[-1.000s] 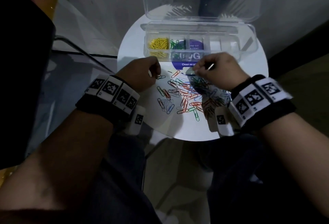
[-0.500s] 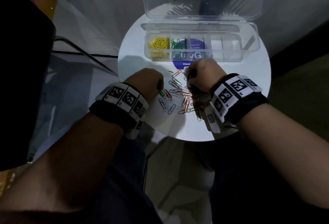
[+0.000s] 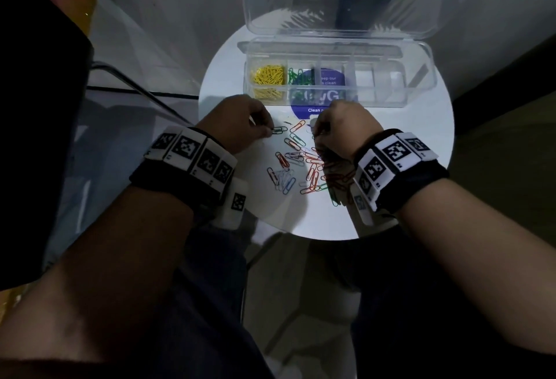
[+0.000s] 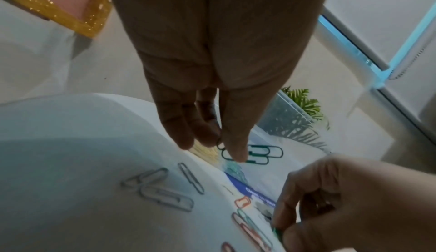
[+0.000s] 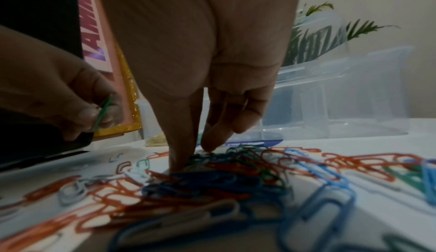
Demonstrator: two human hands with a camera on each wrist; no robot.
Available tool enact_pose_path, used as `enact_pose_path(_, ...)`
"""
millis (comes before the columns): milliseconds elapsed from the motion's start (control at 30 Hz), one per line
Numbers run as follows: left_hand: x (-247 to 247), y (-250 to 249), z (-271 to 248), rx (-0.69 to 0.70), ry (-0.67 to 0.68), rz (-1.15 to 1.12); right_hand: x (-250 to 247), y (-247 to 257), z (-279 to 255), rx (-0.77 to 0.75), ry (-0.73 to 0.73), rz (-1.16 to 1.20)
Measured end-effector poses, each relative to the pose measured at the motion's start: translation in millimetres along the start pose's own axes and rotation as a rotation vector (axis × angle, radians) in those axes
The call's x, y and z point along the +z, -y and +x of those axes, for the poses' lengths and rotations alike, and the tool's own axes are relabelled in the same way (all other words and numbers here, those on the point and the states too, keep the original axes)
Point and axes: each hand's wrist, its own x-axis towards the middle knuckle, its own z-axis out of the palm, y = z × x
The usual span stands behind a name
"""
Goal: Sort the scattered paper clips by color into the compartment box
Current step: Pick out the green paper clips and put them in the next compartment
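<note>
Two green clips (image 4: 253,154) are lying just beyond the left hand (image 3: 237,123), whose fingers (image 4: 234,149) are pinching them, long axis pointing rightward; the right hand (image 3: 343,126) is gripping a green clip (image 4: 278,232) over the bench (image 3: 406,168).

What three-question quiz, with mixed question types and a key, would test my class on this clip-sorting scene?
1. True or false: the compartment box has its lid shut.
2. Which colour of clip does the left hand pinch? A red, B green, C yellow.
3. Fill in: the box's leftmost compartment holds ___ clips.
Key: 1 false, the lid stands open; 2 B, green clips; 3 yellow clips.
</note>
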Motion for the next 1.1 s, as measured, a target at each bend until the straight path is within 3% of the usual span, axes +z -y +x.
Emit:
enact_pose_path(167,-3.1,-4.7,3.6,0.004,-0.024,-0.075,0.0,-0.3,-2.2,-0.033,0.03,-0.042)
enact_pose_path(333,-7.0,-8.5,4.9,0.012,-0.076,-0.163,-3.0,3.3,-6.3,-0.053,-0.104,0.122)
enact_pose_path(433,-7.8,-7.5,6.0,0.014,-0.092,-0.174,-5.0,14.6,-2.5,-0.055,-0.032,0.208)
enact_pose_path(600,-10.2,-5.7,9.3,0.036,-0.13,-0.211,-2.0,30.1,13.0,0.004,0.115,0.04)
enact_pose_path(900,1.2,-36.7,36.4,0.031,-0.354,-0.433,5.2,31.6,9.5,0.03,0.207,-0.031)
enact_pose_path(1100,14.6,-52.1,46.3,0.063,-0.467,-0.332,9.2,28.5,4.1,0.021,0.195,0.016)
